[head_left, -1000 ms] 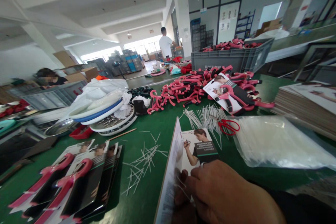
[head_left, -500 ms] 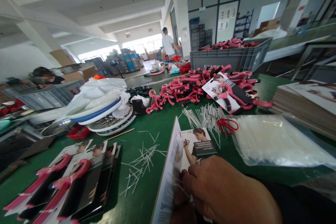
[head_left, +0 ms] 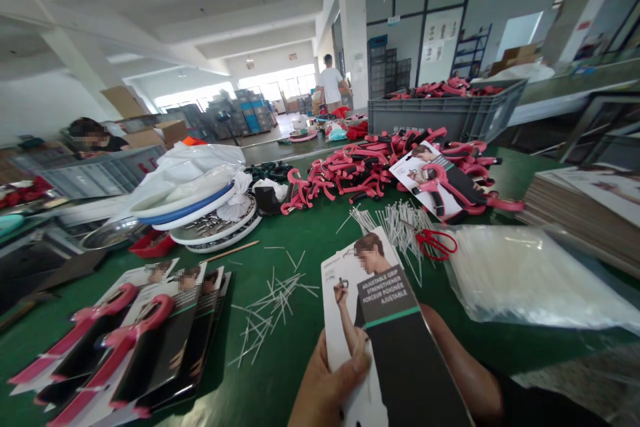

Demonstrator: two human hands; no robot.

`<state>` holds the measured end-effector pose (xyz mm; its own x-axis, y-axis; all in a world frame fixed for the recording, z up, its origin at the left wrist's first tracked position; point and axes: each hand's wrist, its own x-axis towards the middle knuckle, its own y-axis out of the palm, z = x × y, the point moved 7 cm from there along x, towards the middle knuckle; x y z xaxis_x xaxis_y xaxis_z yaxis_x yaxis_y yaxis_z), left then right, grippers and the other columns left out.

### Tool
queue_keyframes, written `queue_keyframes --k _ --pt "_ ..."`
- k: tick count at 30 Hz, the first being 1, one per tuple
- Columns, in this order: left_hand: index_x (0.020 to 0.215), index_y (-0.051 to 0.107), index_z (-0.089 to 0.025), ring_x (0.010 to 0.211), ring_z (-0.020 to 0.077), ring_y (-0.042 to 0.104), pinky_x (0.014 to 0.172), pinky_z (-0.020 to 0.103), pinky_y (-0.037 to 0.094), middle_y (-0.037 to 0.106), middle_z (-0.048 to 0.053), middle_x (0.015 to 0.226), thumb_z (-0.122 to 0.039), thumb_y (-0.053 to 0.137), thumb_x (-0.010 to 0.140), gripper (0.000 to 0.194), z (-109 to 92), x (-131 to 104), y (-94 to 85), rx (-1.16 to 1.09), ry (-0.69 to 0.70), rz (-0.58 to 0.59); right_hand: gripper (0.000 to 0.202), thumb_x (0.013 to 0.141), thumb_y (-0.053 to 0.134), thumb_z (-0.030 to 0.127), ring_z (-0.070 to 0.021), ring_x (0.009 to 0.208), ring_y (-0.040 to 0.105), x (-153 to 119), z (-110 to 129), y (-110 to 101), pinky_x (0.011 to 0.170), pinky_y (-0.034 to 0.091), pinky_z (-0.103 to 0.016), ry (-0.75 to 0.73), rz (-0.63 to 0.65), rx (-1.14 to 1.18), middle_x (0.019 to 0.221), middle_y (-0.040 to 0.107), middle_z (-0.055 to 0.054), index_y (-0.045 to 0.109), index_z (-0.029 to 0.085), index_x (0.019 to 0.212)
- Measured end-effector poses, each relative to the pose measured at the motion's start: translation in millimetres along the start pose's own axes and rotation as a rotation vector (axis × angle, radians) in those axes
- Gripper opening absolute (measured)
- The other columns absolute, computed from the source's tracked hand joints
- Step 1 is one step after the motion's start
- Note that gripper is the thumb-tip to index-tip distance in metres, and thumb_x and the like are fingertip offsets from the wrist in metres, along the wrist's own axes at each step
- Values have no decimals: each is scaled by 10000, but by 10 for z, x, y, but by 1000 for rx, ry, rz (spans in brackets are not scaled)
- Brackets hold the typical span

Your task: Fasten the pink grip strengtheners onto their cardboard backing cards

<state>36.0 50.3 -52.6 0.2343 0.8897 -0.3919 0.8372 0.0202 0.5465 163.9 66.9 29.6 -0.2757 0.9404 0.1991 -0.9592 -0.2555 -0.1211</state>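
Observation:
My left hand (head_left: 325,373) grips a printed backing card (head_left: 395,327) near the bottom centre, its thumb lying across the front. The card's face, with a picture of a person and the words "adjustable grip strengthener", is turned toward me. My right hand (head_left: 457,353) is behind the card's right edge; its fingers are hidden there. Beyond the card lies a bunch of white cable ties (head_left: 400,227), with red-handled scissors (head_left: 437,245) beside them. Cut-off cable tie ends (head_left: 270,310) are scattered to the left. Cards with pink and black hand grips (head_left: 135,340) overlap at the lower left.
A heap of pink hand grips (head_left: 350,170) spans the back, before a grey crate (head_left: 445,117) of more. One carded grip (head_left: 445,187) rests on it. At right are a plastic bag of cable ties (head_left: 535,273) and a card stack (head_left: 565,200). Stacked trays (head_left: 215,233) stand left.
The card has swung from edge-on to face me. My left hand has come into view holding it, while my right hand has gone from in front of the card to behind it.

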Motion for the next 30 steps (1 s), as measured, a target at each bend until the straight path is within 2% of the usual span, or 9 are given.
queue_keyframes --k 3,6,9,11,14,19,23,26,30 --pt "950 580 -153 565 206 646 567 291 474 690 37 673 -317 855 474 574 -11 -15 11 31 35 -19 240 837 522 394 -182 733 629 -33 -64 -356 621 527 -277 38 -252 -68 820 666 -38 621 210 955" --pt "981 586 -139 626 234 661 624 329 492 708 72 745 -314 853 482 593 -48 -2 25 58 85 -41 228 868 496 314 -167 738 606 -119 191 -615 647 502 -287 -133 -469 -415 901 646 -61 571 224 1063" --pt "1169 519 -144 720 275 670 679 368 503 715 99 828 -302 856 482 782 -75 20 53 92 114 -71 255 792 590 231 -224 894 570 -121 495 -231 779 457 -369 -409 -93 -882 976 633 -71 611 247 1046" --pt "1246 465 -158 853 302 657 755 386 498 698 131 973 -287 857 485 866 -128 21 62 110 192 -102 271 772 589 163 -230 895 561 -108 497 25 809 431 -400 -439 147 -1076 969 638 -55 627 252 1025" --pt "1243 479 -167 1017 321 597 860 391 463 623 154 1161 -270 851 496 841 -200 -7 29 158 328 -163 246 807 548 132 -212 859 558 -33 382 201 798 427 -395 -454 297 -1198 957 638 -43 628 241 1013" --pt "1245 481 -148 968 316 614 843 384 466 688 138 1004 -285 840 522 819 -127 -9 -18 217 277 -153 162 848 533 159 -194 866 550 29 228 243 833 422 -379 -605 360 -1127 922 655 -27 634 224 956" --pt "1308 400 -180 894 277 636 783 351 478 692 108 983 -329 807 582 846 -126 -6 22 137 199 -120 176 865 460 82 -143 818 566 9 424 117 771 453 -283 -638 189 -774 877 660 -36 599 170 925" --pt "1323 371 -176 766 211 641 736 306 473 697 65 868 -312 803 593 859 -167 -12 98 99 193 -54 122 864 495 117 -128 791 591 68 465 -49 757 464 -252 -522 15 -579 823 652 -21 592 186 895" --pt "1337 358 -171 728 212 634 712 309 471 687 52 809 -318 815 558 915 -130 12 75 43 148 -62 220 876 511 251 -144 815 624 167 196 -307 713 502 -246 -255 -187 -460 959 658 -38 558 222 1089"
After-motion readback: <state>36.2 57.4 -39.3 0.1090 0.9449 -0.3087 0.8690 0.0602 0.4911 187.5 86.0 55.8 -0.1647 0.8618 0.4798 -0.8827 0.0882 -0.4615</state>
